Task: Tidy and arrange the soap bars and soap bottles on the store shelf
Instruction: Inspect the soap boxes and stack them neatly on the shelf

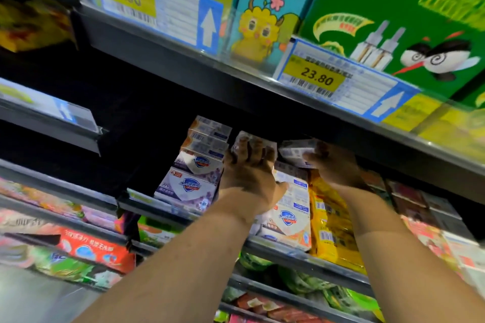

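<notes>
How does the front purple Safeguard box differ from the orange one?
The purple box has lilac trim and sits in full view left of the left hand. The orange box has peach trim and is partly hidden by that wrist, beside yellow packs. Both carry the same blue shield logo.

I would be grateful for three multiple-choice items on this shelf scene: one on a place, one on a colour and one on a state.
1. Where do the yellow packs stand relative to the white Safeguard soap boxes?
A. left of them
B. right of them
C. on the shelf above

2. What colour is the carton above the 23.80 price tag?
A. green
B. red
C. black

3. What is the left hand doing?
A. hanging idle
B. pressing a price tag
C. gripping a small soap box

Answers:
1 B, the packs sit just to the boxes' right.
2 A, its front is bright green.
3 C, its fingers curl round the box.
</notes>
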`<move>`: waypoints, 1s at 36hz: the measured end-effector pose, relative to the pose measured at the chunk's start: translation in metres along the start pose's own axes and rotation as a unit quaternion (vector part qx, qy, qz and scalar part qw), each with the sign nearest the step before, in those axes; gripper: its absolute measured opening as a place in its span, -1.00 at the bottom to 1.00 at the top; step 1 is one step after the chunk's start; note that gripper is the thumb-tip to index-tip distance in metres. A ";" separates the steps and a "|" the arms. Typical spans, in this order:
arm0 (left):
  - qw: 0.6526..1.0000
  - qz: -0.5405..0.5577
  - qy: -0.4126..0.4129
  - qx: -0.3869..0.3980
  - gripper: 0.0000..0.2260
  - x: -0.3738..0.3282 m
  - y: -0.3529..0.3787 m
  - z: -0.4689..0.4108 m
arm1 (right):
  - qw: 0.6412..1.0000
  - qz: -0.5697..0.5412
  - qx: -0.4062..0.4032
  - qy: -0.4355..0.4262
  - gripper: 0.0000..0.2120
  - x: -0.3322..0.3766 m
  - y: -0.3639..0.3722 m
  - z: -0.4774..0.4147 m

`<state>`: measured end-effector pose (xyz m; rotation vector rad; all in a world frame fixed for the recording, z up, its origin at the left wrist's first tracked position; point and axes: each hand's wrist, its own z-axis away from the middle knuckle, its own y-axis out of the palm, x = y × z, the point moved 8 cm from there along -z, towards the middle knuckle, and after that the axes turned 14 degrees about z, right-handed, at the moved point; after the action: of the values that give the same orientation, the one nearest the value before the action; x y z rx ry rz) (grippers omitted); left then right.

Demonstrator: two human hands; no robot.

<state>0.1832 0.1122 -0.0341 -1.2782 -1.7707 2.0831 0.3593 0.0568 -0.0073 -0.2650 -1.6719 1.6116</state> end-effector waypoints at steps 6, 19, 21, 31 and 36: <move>0.998 -0.012 -0.029 0.062 -0.23 0.003 0.008 -0.004 | 0.970 -0.180 -0.156 0.041 -0.78 -0.026 -0.031 0.048; 0.917 0.396 0.036 -0.033 -0.71 0.003 -0.043 0.004 | 0.857 -0.508 -0.032 0.079 -0.34 -0.048 0.003 0.162; 0.917 0.376 0.129 -0.026 -0.43 -0.006 -0.057 0.022 | 0.853 -0.517 -0.011 0.068 -0.64 -0.050 0.008 0.171; 0.885 0.210 0.415 0.037 -0.54 -0.062 -0.049 0.124 | 0.790 -0.608 0.042 0.072 -0.80 -0.045 0.004 0.214; 0.882 0.271 0.385 -0.029 -0.65 -0.073 -0.056 0.132 | 0.785 -0.612 0.040 0.087 -0.90 -0.052 0.005 0.224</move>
<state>0.1206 -0.0128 0.0454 -2.3861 -1.1893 1.3298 0.2475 -0.1444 -0.0065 0.6135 -1.1362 0.5997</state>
